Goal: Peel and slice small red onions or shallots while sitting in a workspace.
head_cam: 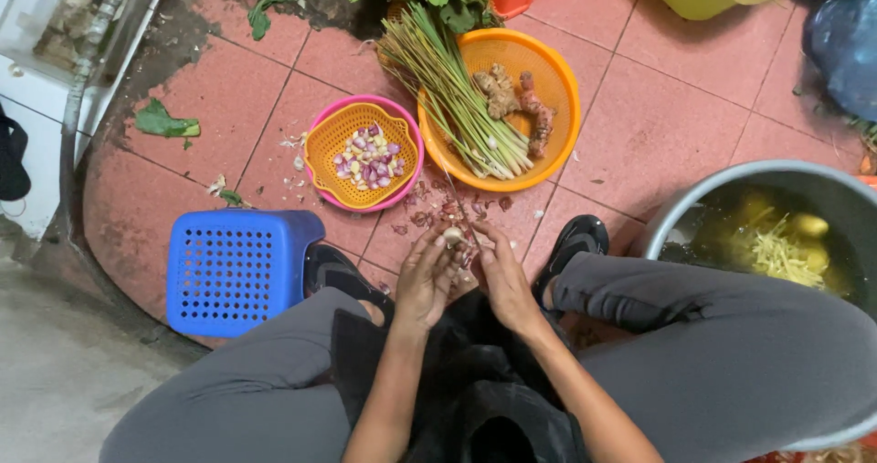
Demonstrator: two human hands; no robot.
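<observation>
Shallot (452,236) peeling over the floor.
Left hand (425,280) pinches the small, light, slippery bulb at its sides; right hand (502,276) closes round a knife (459,209).

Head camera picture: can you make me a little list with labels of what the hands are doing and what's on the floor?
left hand: holds a small pale bulb
right hand: holds a knife at the bulb
small orange basket: peeled shallots and garlic pieces, sits in a pink bowl
big orange basket: lemongrass and ginger roots
blue stool: beside the left knee
metal pot: water and yellow pieces
floor: red tiles with peels
</observation>
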